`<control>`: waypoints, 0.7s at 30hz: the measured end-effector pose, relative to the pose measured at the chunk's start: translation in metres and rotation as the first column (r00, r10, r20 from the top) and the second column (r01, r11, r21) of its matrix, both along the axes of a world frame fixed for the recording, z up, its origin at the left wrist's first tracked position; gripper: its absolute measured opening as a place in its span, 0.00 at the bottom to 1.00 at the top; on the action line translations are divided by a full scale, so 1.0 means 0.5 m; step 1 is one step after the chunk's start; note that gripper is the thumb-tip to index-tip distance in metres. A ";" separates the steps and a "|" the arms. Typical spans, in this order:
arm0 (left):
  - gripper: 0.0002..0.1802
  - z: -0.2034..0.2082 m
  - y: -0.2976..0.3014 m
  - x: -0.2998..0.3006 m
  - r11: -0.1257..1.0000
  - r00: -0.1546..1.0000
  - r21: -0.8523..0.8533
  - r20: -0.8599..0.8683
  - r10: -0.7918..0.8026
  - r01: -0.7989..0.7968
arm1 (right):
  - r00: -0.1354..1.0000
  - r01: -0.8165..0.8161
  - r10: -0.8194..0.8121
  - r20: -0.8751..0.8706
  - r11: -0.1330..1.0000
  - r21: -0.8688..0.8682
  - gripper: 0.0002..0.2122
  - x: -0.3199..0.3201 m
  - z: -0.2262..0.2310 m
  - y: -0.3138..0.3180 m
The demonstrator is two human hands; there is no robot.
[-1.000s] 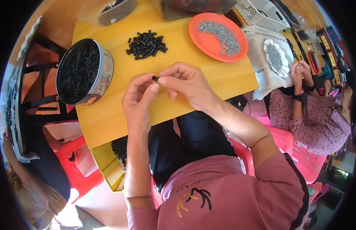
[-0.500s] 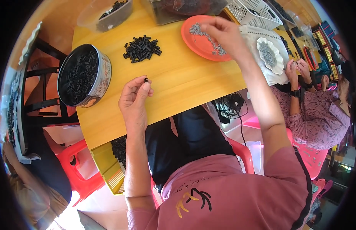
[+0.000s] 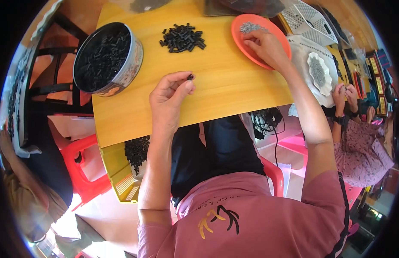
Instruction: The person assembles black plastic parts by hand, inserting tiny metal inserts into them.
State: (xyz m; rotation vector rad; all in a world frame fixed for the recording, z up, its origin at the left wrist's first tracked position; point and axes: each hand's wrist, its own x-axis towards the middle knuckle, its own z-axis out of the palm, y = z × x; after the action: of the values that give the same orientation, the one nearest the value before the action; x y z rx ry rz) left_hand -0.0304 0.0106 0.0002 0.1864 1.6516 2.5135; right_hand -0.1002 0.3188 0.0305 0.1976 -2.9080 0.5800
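Observation:
My left hand [image 3: 170, 95] is raised over the yellow table, thumb and fingers pinching a small black tubular piece [image 3: 190, 77] whose round end shows. Over the orange-red plate [image 3: 274, 28], my right hand [image 3: 268, 48] reaches down with thumb and fingertips drawn together; anything between them is too small to see. Small grey metal pieces [image 3: 251, 27], perhaps screws, lie in the plate beside its fingers. A pile of black tubular pieces [image 3: 182, 38] lies on the table beyond my left hand.
A round tin [image 3: 135, 60] full of black pieces stands at the left. To the right, a scalloped white dish [image 3: 319, 74] of grey pieces sits on cloth near a white perforated basket [image 3: 309, 23]. A co-worker's hands [image 3: 345, 93] are at the far right. Below the table is a yellow crate [image 3: 113, 176].
My right hand has lowered into the plate toward the grey pieces. My left hand still pinches the black piece. The whole view has shifted, moving the table items rightward in the picture.

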 end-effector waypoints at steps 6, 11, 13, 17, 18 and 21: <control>0.11 0.003 -0.004 0.005 1.000 1.000 0.007 -0.011 -0.010 0.010 | 0.999 -0.030 0.033 0.037 0.998 -0.060 0.08 -0.008 0.001 -0.012; 0.11 -0.003 -0.001 0.005 0.999 1.000 0.042 -0.017 -0.022 0.022 | 0.998 0.057 -0.058 -0.003 0.995 -0.087 0.07 0.008 0.008 -0.023; 0.12 -0.001 0.001 0.006 0.998 0.999 0.057 0.018 -0.030 0.029 | 0.996 0.025 -0.049 -0.077 0.959 -0.283 0.08 0.012 0.008 -0.044; 0.12 -0.001 -0.004 0.006 0.998 1.000 0.054 0.025 -0.008 0.006 | 0.988 -0.024 0.135 0.074 0.608 -0.794 0.09 0.064 0.045 -0.155; 0.11 -0.004 -0.004 0.003 0.998 1.000 0.059 0.017 0.002 -0.003 | 0.974 -0.047 0.209 0.086 0.561 -0.827 0.08 0.079 0.048 -0.192; 0.11 -0.001 -0.002 0.003 0.998 1.000 0.060 0.008 0.014 -0.014 | 0.925 -0.032 0.350 0.148 0.461 -0.887 0.08 0.112 0.053 -0.261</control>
State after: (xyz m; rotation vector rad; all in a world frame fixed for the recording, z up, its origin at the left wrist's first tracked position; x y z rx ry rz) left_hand -0.0288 0.0099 -0.0002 0.1716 1.5807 2.5730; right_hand -0.0442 0.1882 0.0570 0.3057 -2.3897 2.2289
